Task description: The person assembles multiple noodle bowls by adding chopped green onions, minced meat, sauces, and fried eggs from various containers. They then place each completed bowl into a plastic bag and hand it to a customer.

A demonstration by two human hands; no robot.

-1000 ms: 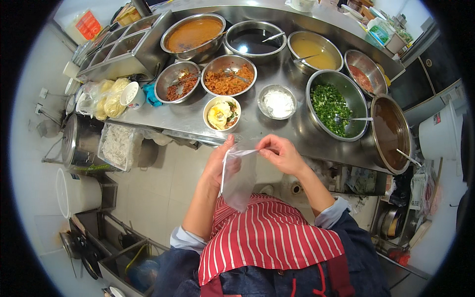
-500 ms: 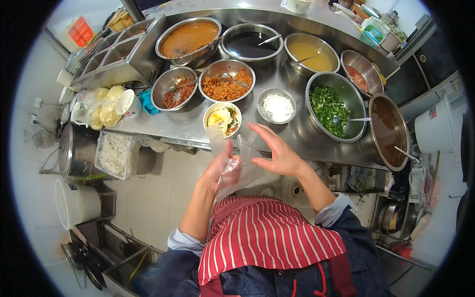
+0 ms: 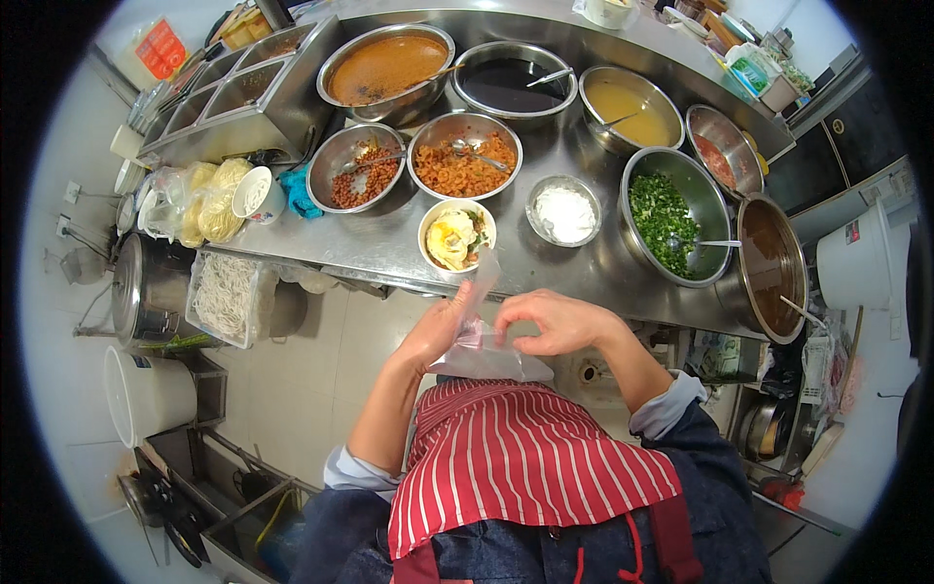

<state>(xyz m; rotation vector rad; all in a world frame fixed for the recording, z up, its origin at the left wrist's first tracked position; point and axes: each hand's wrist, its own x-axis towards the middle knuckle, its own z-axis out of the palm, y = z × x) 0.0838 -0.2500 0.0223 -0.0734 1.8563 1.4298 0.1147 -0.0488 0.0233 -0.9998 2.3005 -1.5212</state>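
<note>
My left hand [image 3: 441, 328] is closed on a thin clear plastic bag [image 3: 477, 360], its thumb pressed along the film. One edge of the bag stands up toward the counter. Beside it, my right hand [image 3: 556, 321] has bent fingers with the thumb apart from them. Its fingertips are at the bag's side; whether they touch the film I cannot make out. Just beyond the bag, a white paper bowl [image 3: 426, 255] stands at the counter's front edge, holding a fried egg [image 3: 453, 239] and some green and brown bits. A small metal bowl of white paste [image 3: 564, 214] sits to its right.
Metal bowls crowd the steel counter [image 3: 360, 238]: orange sauce [image 3: 384, 70], dark liquid [image 3: 511, 83], chopped orange pickle [image 3: 462, 164], beans [image 3: 365, 180], chopped green onion [image 3: 662, 214] and brown sauce [image 3: 773, 263]. Bagged noodles [image 3: 224, 200] lie left. A noodle tub [image 3: 229, 297] is below.
My right hand's fingers have gone from spread to bent, and the hand has moved nearer my body. The bag has also come lower and toward me. The view has shifted slightly.
</note>
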